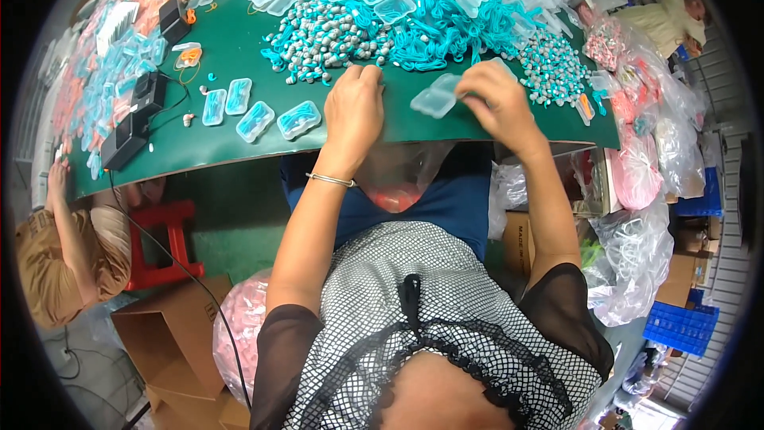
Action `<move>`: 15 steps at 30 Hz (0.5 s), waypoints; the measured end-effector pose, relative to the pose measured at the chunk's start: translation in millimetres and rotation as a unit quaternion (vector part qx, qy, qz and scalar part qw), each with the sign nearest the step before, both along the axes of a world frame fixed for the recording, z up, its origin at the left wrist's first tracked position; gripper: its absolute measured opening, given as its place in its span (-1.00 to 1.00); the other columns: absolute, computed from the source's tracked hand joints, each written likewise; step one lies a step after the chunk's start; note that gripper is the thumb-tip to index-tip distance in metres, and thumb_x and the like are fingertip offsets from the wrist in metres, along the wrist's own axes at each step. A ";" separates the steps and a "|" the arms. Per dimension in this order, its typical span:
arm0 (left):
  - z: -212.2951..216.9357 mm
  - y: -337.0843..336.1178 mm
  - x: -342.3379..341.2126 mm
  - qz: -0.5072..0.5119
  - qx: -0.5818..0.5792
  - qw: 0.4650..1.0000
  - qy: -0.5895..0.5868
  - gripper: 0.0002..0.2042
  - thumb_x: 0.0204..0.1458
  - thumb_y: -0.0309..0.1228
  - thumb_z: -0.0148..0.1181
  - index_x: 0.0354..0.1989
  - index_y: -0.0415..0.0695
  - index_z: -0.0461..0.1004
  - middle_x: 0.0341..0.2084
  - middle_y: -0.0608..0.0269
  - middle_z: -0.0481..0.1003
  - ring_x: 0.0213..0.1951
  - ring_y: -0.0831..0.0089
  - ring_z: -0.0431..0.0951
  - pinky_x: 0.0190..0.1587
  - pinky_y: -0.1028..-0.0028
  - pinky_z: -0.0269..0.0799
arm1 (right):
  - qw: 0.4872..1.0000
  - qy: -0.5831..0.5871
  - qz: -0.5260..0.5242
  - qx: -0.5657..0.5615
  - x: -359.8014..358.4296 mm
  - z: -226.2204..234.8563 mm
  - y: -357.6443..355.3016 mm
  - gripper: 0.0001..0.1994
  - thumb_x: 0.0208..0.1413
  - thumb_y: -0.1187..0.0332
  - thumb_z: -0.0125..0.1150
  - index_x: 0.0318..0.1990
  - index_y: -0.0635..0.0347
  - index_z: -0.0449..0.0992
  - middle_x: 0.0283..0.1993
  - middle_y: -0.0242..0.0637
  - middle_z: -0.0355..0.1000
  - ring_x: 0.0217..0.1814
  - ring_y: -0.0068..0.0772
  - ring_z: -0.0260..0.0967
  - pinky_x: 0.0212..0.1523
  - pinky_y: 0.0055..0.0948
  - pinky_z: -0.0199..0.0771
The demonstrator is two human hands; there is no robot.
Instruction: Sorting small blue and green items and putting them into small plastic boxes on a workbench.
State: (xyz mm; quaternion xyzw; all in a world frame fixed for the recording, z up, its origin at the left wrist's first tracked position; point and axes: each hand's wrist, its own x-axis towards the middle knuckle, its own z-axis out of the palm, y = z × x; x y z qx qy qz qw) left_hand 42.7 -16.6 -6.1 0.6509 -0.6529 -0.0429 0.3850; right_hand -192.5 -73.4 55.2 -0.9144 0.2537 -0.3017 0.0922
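Right hand (497, 103) pinching small clear plastic hinged case (436, 97) just above green worktop (239, 48). Left hand (354, 107) curled, fingertips in pile of teal corded earplugs (326, 36); grip hidden.

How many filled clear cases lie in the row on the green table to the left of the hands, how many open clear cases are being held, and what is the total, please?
Filled clear cases in the row on the green table: 4
Open clear case held in the right hand: 1
Total: 5

The left hand (354, 115) hides its fingertips and whatever they pinch.
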 end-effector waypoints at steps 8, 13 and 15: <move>3.4 16.3 -2.2 -0.022 0.016 0.999 0.032 -0.88 0.00 -0.47 0.25 -0.27 -0.14 0.57 -0.39 0.05 0.50 -0.27 0.02 0.55 -0.24 0.12 0.46 | 0.999 0.021 0.026 0.009 14.9 -25.8 3.7 -0.77 -0.08 0.71 0.19 -0.23 0.25 0.52 -0.12 -0.16 0.48 -0.04 -0.08 0.45 -0.05 -0.26 0.45; 8.8 22.0 -6.7 -0.044 0.051 0.994 0.085 -0.89 0.00 -0.46 0.26 -0.29 -0.16 0.57 -0.39 0.04 0.52 -0.29 0.02 0.56 -0.25 0.13 0.46 | 0.997 0.052 -0.049 0.018 12.4 -23.7 27.5 -0.76 0.00 0.43 0.28 -0.12 0.13 0.53 -0.06 -0.23 0.45 0.04 -0.10 0.38 0.05 -0.16 0.34; 10.8 24.2 -13.0 -0.105 -0.005 0.983 0.150 -0.88 0.00 -0.54 0.30 -0.27 -0.21 0.57 -0.47 0.14 0.50 -0.50 0.33 0.48 -0.39 0.36 0.41 | 0.995 0.076 -0.062 0.019 10.7 -25.4 33.6 -0.73 0.02 0.34 0.30 -0.09 0.09 0.52 -0.03 -0.25 0.44 0.09 -0.14 0.36 0.09 -0.17 0.29</move>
